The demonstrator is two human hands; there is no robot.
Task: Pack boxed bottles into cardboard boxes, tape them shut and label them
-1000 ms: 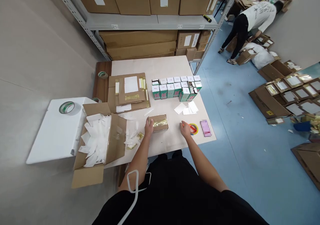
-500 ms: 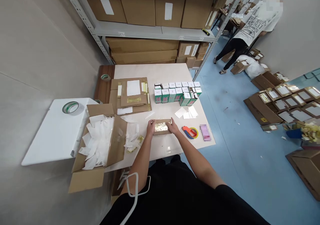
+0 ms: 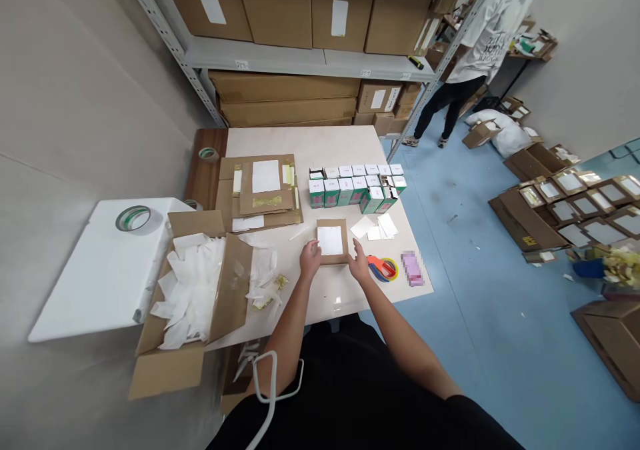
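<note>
A small brown cardboard box (image 3: 332, 241) with a white label on top sits on the pale table (image 3: 320, 143) in front of me. My left hand (image 3: 311, 259) grips its left near corner. My right hand (image 3: 359, 262) holds its right near side. Just right of that hand lie an orange tape dispenser (image 3: 383, 267) and a pink packet (image 3: 413, 267). Rows of green-and-white small boxes (image 3: 356, 185) stand behind the brown box, with white cards (image 3: 374, 227) between them.
Flattened cardboard pieces (image 3: 261, 190) lie at the table's left. An open carton of white paper (image 3: 193, 287) sits at the left edge beside a white board with a tape roll (image 3: 133, 218). Shelving with large cartons (image 3: 300, 10) stands behind. Another person (image 3: 475, 50) stands far right among floor boxes (image 3: 570, 197).
My right hand left the tape dispenser and joined the left on the brown box. The box has been turned so its white label faces up. The other person straightened up.
</note>
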